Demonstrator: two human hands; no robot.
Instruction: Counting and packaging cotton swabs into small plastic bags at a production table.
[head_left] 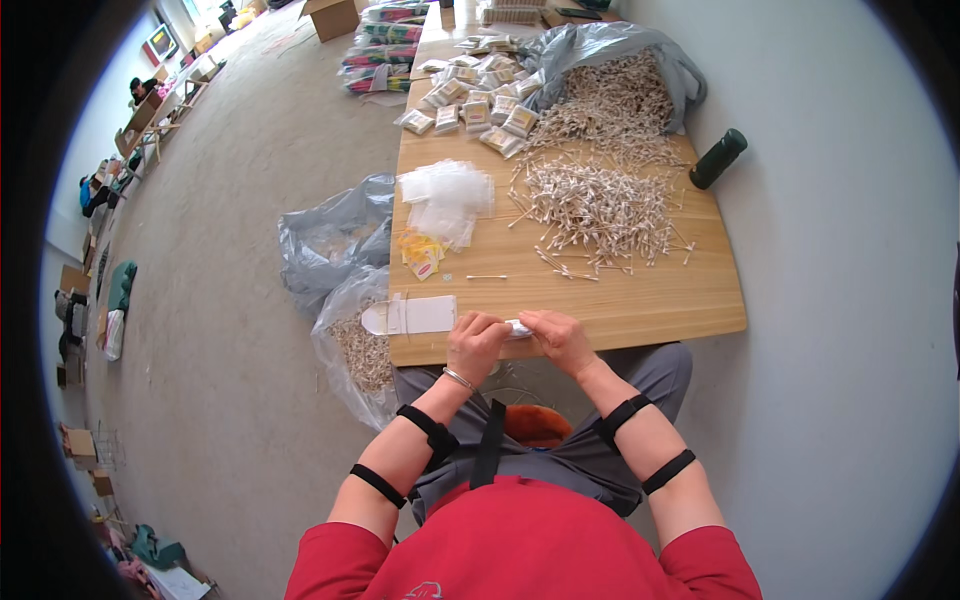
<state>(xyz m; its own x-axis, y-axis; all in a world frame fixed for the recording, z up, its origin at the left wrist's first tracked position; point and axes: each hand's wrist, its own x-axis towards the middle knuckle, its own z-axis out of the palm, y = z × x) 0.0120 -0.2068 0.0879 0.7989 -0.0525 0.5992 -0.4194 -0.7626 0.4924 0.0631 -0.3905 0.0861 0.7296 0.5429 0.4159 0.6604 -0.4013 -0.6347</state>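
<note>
At the table's front edge, my left hand [477, 343] and my right hand [560, 340] pinch a small whitish plastic packet [519, 329] from both sides. The fingers cover most of it, so its contents are hidden. Left of my left hand lies a white card strip [430, 314]. A single cotton swab [487, 277] rests on the wood beyond my hands. Farther off on the right spreads a loose pile of cotton swabs [605, 210]. Clear plastic bags [448, 195] are stacked at the left, with yellow printed cards [423, 255] just nearer.
Filled swab packets [480, 95] heap at the table's far left. A grey bag [585, 42] spills more swabs at the far right, near a dark green bottle [719, 159]. Plastic bags [335, 240] hang beside the table's left edge. A wall [840, 250] runs along the right.
</note>
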